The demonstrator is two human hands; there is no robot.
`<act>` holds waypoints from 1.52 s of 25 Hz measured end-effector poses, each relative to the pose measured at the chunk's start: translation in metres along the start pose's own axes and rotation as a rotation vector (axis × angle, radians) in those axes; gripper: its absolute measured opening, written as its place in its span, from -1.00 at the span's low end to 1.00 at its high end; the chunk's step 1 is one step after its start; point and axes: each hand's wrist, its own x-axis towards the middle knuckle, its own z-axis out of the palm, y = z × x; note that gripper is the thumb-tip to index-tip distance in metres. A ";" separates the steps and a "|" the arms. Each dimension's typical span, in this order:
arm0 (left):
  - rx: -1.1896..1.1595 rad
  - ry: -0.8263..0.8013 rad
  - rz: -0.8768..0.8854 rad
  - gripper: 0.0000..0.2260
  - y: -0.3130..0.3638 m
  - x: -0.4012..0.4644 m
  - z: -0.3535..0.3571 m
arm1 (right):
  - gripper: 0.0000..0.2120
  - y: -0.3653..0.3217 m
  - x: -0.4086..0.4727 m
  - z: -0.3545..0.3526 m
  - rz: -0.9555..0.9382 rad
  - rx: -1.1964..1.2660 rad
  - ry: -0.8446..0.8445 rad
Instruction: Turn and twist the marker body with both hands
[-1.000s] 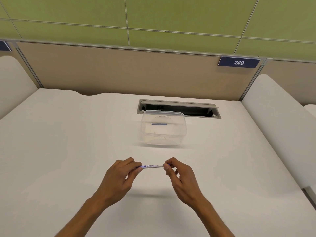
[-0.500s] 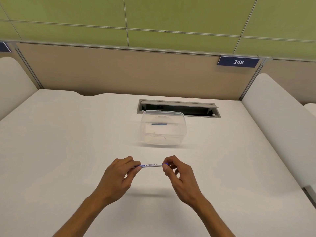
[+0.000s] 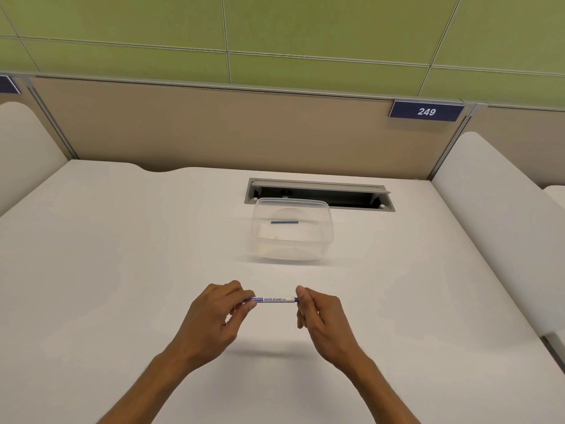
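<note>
Holding a whiteboard marker (image 3: 273, 299) level above the near middle of the white desk (image 3: 122, 270), both hands pinched it by its ends. The left hand (image 3: 214, 316) gripped the left end between curled fingers and thumb, covering part of the blue label. The right hand (image 3: 321, 316) pinched the right end, where a short blue section showed just beside the thumb tip, and its other fingers were curled underneath. The marker's white barrel lay crosswise from left to right, with the print "WHITE BOARD" readable between the two hands. A soft shadow lay on the desk under the hands.

Farther off, past the marker and a little to the right, a clear plastic container (image 3: 293, 232) stood on the desk, well apart from the hands. A short blue strip (image 3: 284, 222) was visible through its walls; whether it lay inside or was on the far wall could not be told. Just behind the container, a cable tray opening (image 3: 336, 194) was set into the desk with its grey flap raised. A beige partition (image 3: 214, 133) closed the far edge, carrying a dark blue plate reading 249 (image 3: 426, 111) at the right. White side panels (image 3: 495, 215) bounded the desk at the left and right.
</note>
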 end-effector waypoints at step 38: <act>0.008 -0.015 -0.002 -0.77 0.001 0.009 -0.009 | -0.81 -0.004 -0.005 -0.002 -0.122 -0.102 0.062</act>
